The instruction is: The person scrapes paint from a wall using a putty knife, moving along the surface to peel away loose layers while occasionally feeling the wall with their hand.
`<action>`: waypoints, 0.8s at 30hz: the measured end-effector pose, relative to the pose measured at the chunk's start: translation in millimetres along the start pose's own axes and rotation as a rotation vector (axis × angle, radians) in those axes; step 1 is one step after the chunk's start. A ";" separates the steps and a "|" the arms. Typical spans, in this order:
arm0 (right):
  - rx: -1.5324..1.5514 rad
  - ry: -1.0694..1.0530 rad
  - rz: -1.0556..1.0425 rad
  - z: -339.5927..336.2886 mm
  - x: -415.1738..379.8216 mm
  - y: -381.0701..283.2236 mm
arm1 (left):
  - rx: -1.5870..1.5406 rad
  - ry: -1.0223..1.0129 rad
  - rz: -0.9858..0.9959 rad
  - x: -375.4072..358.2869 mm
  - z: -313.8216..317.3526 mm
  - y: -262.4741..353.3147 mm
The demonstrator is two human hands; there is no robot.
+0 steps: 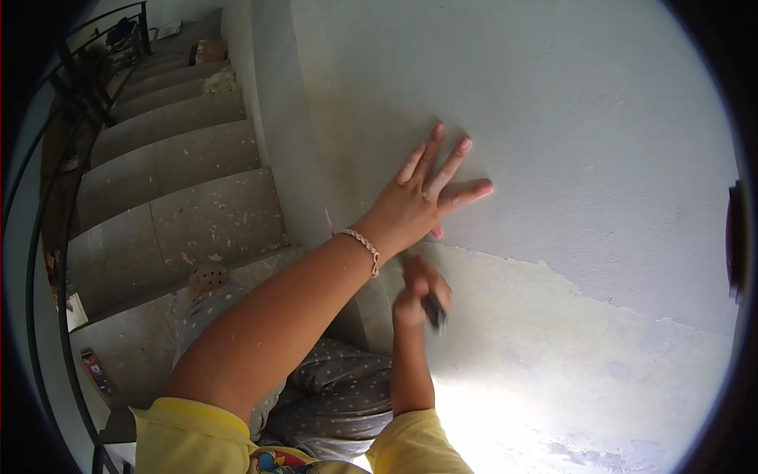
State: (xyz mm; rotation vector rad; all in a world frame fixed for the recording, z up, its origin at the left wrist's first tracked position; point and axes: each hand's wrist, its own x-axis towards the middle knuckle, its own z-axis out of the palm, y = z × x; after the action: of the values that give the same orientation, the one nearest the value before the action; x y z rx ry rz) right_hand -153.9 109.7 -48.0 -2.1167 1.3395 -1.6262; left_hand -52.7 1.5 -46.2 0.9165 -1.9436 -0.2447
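Observation:
My left hand [430,178] lies spread against the grey upper part of the wall [568,142], fingers apart, with a braided bracelet on its wrist. Below it my right hand [422,288], blurred by motion, is closed around a small dark tool [435,312] close to the wall. Just above the right hand, a ragged edge [541,264] runs across the wall between the smooth grey coat and a paler surface beneath. The tool's exact shape is smeared, and whether it touches the wall is unclear.
Stairs [178,158] scattered with pale flakes rise at the left, beside a black metal railing [59,229]. A phone [96,371] lies on a lower step. A brown object [210,51] sits near the top. My bent legs [339,387] are below my arms.

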 end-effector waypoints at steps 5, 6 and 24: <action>0.150 -0.123 -0.193 16.9 -6.6 -19.5 | -0.008 -0.004 0.009 4.0 0.0 -4.0; 0.173 -0.144 -0.320 11.7 1.5 -27.9 | -0.015 -0.015 -0.008 -1.4 -0.9 -3.1; 0.188 0.126 -0.040 -6.8 18.4 -40.9 | 0.053 -0.057 -0.022 0.3 -5.8 -4.4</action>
State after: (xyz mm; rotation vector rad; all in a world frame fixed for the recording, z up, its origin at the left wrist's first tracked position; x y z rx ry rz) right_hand -137.0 123.1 -8.1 -1.9739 1.1323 -1.8490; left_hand -45.8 -0.6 -45.1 0.9751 -2.0016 -0.2351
